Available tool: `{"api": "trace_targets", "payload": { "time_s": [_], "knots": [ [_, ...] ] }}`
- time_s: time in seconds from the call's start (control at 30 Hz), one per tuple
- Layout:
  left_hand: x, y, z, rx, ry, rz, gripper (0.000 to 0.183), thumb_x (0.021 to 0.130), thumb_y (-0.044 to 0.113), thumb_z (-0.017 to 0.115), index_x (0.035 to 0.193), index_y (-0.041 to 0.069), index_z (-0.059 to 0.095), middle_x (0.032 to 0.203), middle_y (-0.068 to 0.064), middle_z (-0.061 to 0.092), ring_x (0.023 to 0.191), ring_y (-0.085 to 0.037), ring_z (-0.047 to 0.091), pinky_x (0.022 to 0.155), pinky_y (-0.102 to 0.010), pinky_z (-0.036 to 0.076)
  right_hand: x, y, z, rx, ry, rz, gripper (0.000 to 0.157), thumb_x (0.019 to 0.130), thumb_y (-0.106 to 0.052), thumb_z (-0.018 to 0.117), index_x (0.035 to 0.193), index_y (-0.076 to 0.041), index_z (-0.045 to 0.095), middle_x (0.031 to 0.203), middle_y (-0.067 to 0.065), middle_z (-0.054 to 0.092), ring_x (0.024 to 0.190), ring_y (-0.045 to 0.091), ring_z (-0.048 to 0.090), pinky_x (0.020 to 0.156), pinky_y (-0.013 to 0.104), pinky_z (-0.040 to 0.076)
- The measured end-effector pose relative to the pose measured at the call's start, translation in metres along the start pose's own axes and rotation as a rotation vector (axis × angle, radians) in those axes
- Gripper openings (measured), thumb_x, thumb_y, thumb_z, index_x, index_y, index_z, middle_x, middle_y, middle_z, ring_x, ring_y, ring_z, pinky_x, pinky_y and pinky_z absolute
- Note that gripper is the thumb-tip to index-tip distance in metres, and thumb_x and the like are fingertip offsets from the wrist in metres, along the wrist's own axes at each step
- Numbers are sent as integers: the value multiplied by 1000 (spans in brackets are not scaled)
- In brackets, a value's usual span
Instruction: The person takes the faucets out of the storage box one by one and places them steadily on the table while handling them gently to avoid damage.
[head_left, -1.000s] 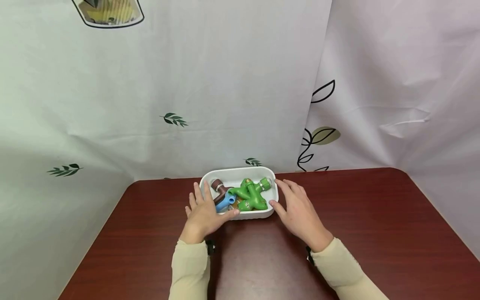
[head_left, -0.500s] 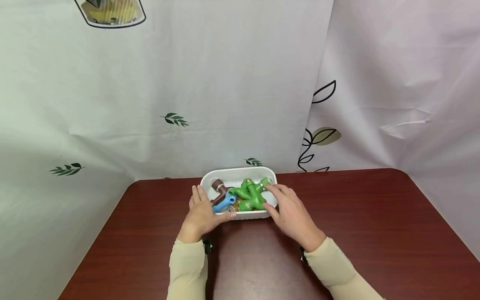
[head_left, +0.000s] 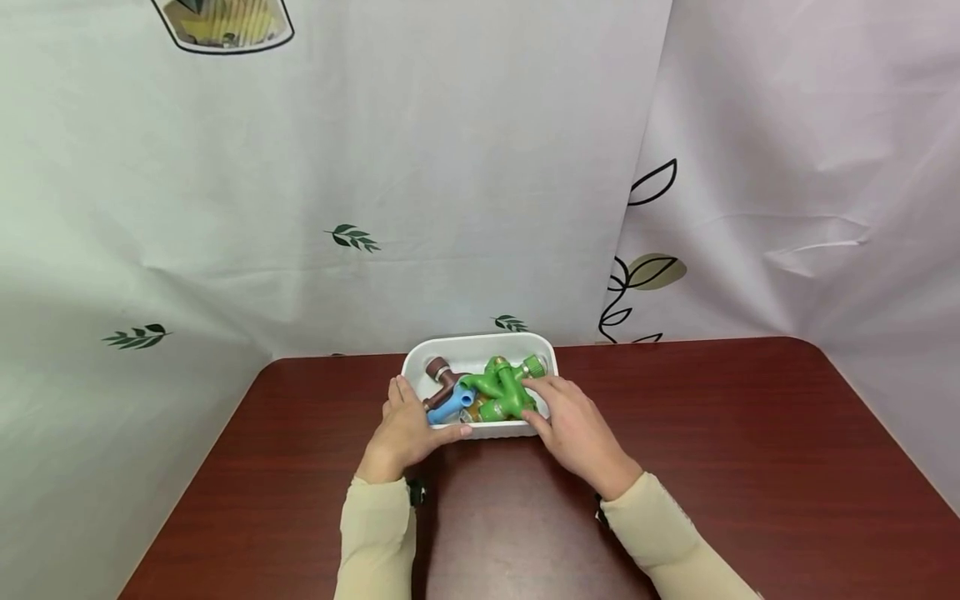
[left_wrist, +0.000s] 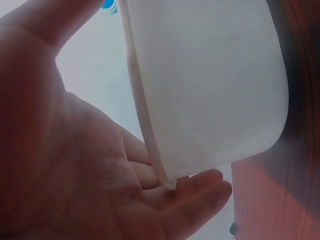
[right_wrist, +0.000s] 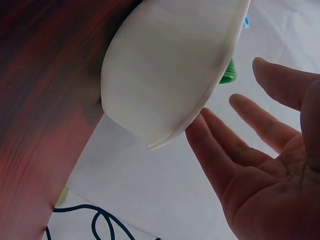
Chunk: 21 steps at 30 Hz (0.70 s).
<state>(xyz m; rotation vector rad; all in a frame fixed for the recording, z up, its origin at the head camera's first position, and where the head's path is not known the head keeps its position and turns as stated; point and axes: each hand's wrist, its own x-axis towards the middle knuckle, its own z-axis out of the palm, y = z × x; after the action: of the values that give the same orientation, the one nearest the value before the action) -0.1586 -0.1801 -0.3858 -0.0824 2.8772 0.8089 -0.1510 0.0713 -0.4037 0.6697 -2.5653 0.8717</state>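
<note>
A white plastic tray stands near the back edge of the table, holding a brown tap, a blue tap and green plastic tap pieces. Whether the green is one tap or two, I cannot tell. My left hand rests against the tray's left end, thumb along the front rim; in the left wrist view its fingers lie loosely past the tray's corner. Over the tray's right end, my right hand has thumb and fingers spread beside the green. The right wrist view shows a ribbed green knob above the rim.
The dark red wooden table runs under the tray and both arms. Behind it hangs a pale cloth with printed leaves, close to the tray's back side. A yellowish transparent piece lies low among the taps.
My right hand has moved left, from beside the tray's right end to over it, close to the green. The left hand's fingers have drawn closer together at the tray's left end.
</note>
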Motion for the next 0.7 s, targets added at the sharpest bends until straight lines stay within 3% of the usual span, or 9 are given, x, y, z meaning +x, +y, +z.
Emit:
{"api": "trace_targets", "payload": {
  "time_s": [0.27, 0.7],
  "knots": [
    [0, -1, -1, 7, 14, 6, 136, 74, 51, 87, 149, -21, -1, 153, -39, 13, 136, -54, 30, 107, -56, 37, 0, 3, 0, -26, -19, -75, 38, 85, -10, 81, 121, -3, 69, 115, 10, 69, 106, 29, 64, 89, 45, 53],
    [4, -6, 1, 4, 4, -1, 137, 74, 54, 86, 150, -21, 0, 151, -40, 16, 134, -52, 34, 106, -57, 38, 0, 5, 1, -34, -46, -102, 23, 84, -2, 79, 107, -2, 74, 107, 10, 71, 103, 28, 65, 88, 43, 53]
  ]
}}
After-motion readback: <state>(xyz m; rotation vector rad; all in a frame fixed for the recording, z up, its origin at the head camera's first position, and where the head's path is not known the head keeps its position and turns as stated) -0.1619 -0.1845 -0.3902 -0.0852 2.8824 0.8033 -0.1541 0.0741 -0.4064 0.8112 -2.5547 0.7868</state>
